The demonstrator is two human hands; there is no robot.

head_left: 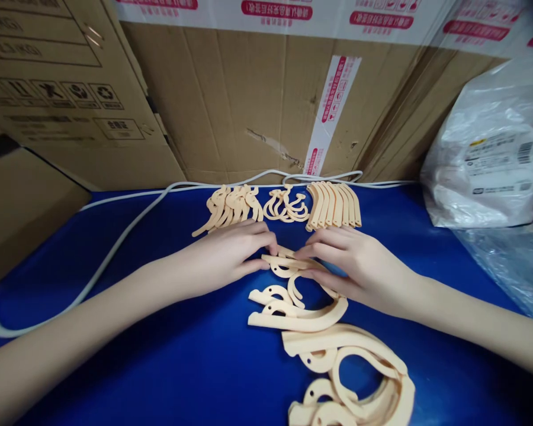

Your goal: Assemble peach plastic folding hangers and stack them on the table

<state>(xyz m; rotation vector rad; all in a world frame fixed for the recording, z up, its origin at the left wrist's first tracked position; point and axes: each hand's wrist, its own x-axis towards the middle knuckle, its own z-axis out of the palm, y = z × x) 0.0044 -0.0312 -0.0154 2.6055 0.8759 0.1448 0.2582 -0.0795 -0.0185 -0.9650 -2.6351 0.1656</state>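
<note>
My left hand [237, 251] pinches the left end of a cream curved hanger part [273, 260] between thumb and fingers. On the right side of that same small cluster, my right hand [353, 260] is closed with its fingertips on the hanger part; its fingers hide some of the piece. Just below both hands lies a folded set of cream hanger pieces [302, 319], with curved arms, rounded ends and small holes. Nearer to me, a larger pile of similar folded hanger pieces [346, 343] reaches the bottom edge of the view.
Behind my hands lie wavy cream arms [233, 204], small hooks [286, 204] and a row of curved arms [335, 204] on the blue surface [182, 355]. A white cable [133, 231], cardboard boxes [231, 100] and a clear plastic bag [484, 154] border it.
</note>
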